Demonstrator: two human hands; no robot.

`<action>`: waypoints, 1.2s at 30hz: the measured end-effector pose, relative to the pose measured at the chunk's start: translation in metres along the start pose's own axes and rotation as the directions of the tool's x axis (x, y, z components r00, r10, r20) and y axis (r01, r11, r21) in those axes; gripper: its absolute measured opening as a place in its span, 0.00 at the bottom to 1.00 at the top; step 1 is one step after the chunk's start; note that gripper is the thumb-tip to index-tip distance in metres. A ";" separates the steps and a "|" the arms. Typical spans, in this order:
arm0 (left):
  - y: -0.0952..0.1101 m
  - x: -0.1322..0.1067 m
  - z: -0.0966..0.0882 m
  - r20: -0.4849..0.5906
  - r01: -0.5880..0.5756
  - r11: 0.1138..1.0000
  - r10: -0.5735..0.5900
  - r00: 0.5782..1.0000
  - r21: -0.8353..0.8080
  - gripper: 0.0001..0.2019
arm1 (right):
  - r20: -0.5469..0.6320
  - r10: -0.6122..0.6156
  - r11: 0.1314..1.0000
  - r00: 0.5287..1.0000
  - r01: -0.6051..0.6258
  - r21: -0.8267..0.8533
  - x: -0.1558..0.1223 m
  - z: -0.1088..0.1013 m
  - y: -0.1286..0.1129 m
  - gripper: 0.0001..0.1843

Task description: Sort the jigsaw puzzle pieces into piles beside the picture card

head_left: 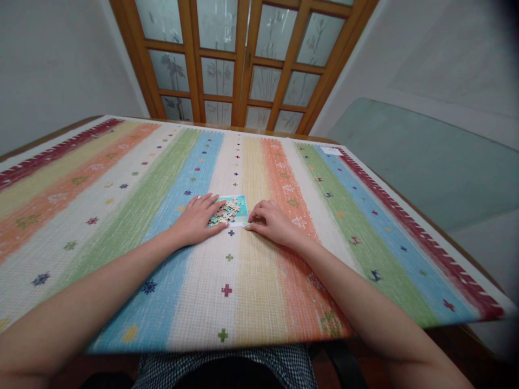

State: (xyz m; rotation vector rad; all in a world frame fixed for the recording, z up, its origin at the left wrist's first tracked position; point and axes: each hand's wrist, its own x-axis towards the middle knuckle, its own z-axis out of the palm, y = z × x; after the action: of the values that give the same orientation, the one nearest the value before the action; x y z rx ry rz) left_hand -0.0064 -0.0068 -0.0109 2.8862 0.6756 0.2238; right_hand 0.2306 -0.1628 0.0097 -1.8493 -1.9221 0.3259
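A messy heap of small, pale-and-green jigsaw pieces (pixel 229 210) sat mid-frame on a blue rectangular card (pixel 243 202), left hand (pixel 198 219) spread wide over its left side. Right hand (pixel 271 220) curled narrow by the card's lower-right corner, couldn't tell if gripping anything; a light touch seemed smartest against scattering.

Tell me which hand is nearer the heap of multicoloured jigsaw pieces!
Left. The left hand is at the left edge of the heap; the right hand sits apart to its right.

Wooden double doors (pixel 240 70) with patterned glass panes (pixel 218 76) stand beyond a striped tablecloth (pixel 259 292) — pale walls (pixel 57 65) on either side.
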 end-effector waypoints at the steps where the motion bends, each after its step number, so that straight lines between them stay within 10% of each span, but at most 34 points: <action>1: 0.000 0.000 0.000 -0.001 0.001 1.000 -0.001 1.000 0.000 0.38 | -0.001 0.014 1.000 1.000 -0.014 0.009 0.000 0.000 0.000 0.08; 14: 0.002 0.000 -0.003 0.016 0.010 1.000 -0.010 1.000 -0.008 0.38 | 0.094 -0.034 0.988 0.995 0.047 -0.145 -0.005 -0.022 0.003 0.06; 26: 0.001 0.000 -0.001 0.014 0.000 1.000 0.000 1.000 0.002 0.37 | 0.039 0.187 0.912 0.982 -0.159 -0.378 -0.008 -0.053 0.038 0.09; 36: -0.003 0.000 0.003 -0.027 -0.022 1.000 0.022 0.999 -0.019 0.36 | 0.063 0.123 0.952 0.990 -0.099 -0.291 -0.009 -0.048 0.048 0.07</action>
State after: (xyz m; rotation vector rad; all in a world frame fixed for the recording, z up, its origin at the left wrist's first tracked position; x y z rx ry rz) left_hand -0.0068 -0.0046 -0.0143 2.8788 0.6428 0.2712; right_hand 0.2955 -0.1746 0.0278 -2.1670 -2.0107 0.1637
